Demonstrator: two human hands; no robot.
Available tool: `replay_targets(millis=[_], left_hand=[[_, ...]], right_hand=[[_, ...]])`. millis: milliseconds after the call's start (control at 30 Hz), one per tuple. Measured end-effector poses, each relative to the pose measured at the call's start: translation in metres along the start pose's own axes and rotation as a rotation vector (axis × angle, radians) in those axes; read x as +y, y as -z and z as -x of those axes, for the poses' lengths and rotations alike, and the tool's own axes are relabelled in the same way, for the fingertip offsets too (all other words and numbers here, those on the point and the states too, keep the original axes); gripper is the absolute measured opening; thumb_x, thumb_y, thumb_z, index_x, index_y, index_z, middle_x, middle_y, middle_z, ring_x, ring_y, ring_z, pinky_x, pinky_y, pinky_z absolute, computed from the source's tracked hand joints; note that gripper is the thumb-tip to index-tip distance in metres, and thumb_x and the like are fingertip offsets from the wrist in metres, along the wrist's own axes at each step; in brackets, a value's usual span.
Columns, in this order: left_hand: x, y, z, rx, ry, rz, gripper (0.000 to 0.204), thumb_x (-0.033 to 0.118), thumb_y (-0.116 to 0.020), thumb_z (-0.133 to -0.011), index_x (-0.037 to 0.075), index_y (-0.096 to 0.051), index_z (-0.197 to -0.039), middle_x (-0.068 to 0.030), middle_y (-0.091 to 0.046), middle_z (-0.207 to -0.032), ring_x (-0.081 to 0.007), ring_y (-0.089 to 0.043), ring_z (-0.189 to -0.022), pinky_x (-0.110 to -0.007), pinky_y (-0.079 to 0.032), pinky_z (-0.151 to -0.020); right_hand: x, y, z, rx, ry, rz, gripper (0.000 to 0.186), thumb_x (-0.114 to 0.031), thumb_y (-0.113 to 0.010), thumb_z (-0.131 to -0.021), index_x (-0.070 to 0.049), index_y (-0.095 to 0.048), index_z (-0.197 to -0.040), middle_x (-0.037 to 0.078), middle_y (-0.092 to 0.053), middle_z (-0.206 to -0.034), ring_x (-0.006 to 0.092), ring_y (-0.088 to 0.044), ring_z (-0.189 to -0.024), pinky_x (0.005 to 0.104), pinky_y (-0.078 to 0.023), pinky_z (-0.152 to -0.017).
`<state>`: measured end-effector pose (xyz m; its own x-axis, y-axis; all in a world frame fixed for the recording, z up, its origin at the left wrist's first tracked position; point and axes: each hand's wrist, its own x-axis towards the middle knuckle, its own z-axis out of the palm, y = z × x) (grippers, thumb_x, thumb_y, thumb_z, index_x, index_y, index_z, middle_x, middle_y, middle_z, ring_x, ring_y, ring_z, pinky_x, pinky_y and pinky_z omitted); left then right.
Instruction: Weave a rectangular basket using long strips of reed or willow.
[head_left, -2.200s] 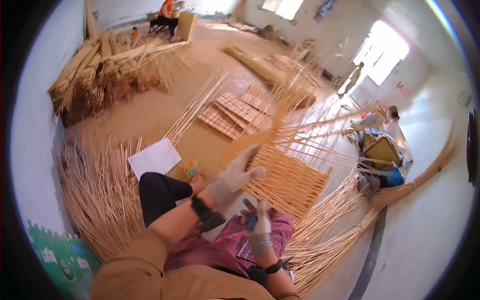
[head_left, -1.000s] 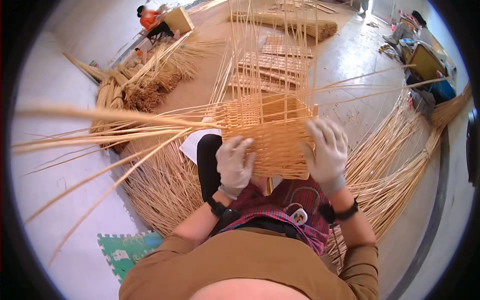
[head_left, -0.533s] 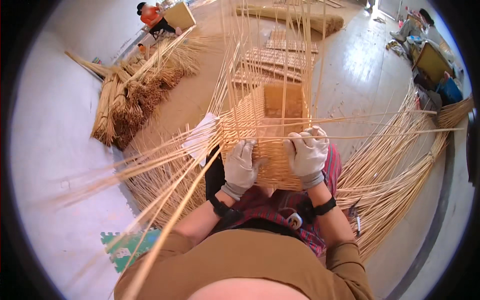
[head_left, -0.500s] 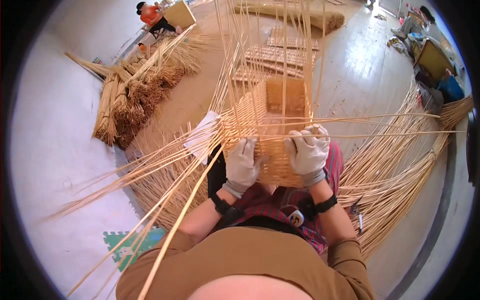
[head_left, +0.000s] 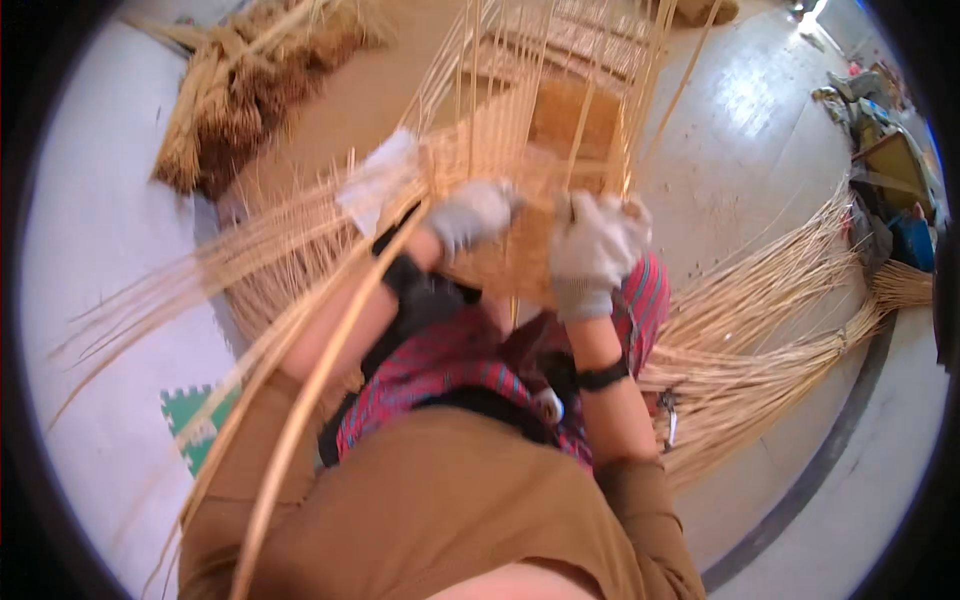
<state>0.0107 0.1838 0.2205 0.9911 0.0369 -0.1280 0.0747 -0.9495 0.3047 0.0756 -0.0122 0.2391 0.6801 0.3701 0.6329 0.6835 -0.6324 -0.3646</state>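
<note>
A half-woven wicker basket [head_left: 530, 255] of pale rods sits in front of my lap, with tall upright stakes [head_left: 487, 70] rising from its walls. My right hand [head_left: 600, 245], in a whitish work glove, is closed at the basket's near right edge, its fingers curled over the rim. At the near left corner is my gloved left hand [head_left: 472, 213], pointing rightward across the weave and smeared by motion, so its fingers cannot be read. Long loose rods [head_left: 290, 425] fan out from the basket's left side, some crossing over my left forearm.
Bundled straw [head_left: 230, 100] is stacked at the far left. Long rods [head_left: 770, 290] spread over the floor on the right. A white sheet [head_left: 385, 175] lies beside the basket, woven panels [head_left: 575, 40] behind it. A green foam mat [head_left: 195, 425] is at lower left.
The view has shifted, so the scene sits higher. My left hand has turned to point rightward and moved toward the left corner. The rods on the left have swung. My right hand stays closed at the rim.
</note>
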Motion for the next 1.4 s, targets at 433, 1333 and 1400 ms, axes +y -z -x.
replay_targets(millis=[433, 1333, 1400], left_hand=[[0.079, -0.039, 0.086, 0.693, 0.097, 0.518, 0.049, 0.008, -0.073, -0.092, 0.005, -0.060, -0.139, -0.0202, -0.058, -0.137, -0.0402, -0.061, -0.121, -0.044, -0.051, -0.104], [-0.032, -0.050, 0.113, 0.735, 0.220, 1.030, 0.052, 0.015, -0.081, -0.089, 0.007, -0.063, -0.137, -0.0140, -0.070, -0.123, -0.0296, -0.069, -0.106, -0.040, -0.053, -0.098], [-0.007, -0.009, 0.134, 0.775, 0.170, 1.089, 0.050, 0.015, -0.082, -0.088, 0.007, -0.065, -0.135, -0.0148, -0.069, -0.126, -0.0295, -0.068, -0.109, -0.040, -0.052, -0.099]], right_hand=[[0.069, 0.051, 0.043, 0.150, -0.236, -0.610, 0.037, -0.020, -0.072, -0.098, -0.002, -0.066, -0.129, 0.017, -0.066, -0.132, 0.0349, -0.060, -0.126, 0.0451, -0.044, -0.112], [-0.169, 0.035, 0.028, -0.362, 0.647, -0.845, 0.046, -0.011, -0.065, -0.087, -0.012, -0.066, -0.133, 0.012, -0.068, -0.127, 0.0302, -0.066, -0.118, 0.0436, -0.057, -0.093], [-0.168, 0.042, 0.024, -0.440, 0.714, -0.902, 0.046, -0.011, -0.062, -0.089, -0.013, -0.066, -0.135, 0.011, -0.068, -0.128, 0.0298, -0.066, -0.120, 0.0438, -0.057, -0.094]])
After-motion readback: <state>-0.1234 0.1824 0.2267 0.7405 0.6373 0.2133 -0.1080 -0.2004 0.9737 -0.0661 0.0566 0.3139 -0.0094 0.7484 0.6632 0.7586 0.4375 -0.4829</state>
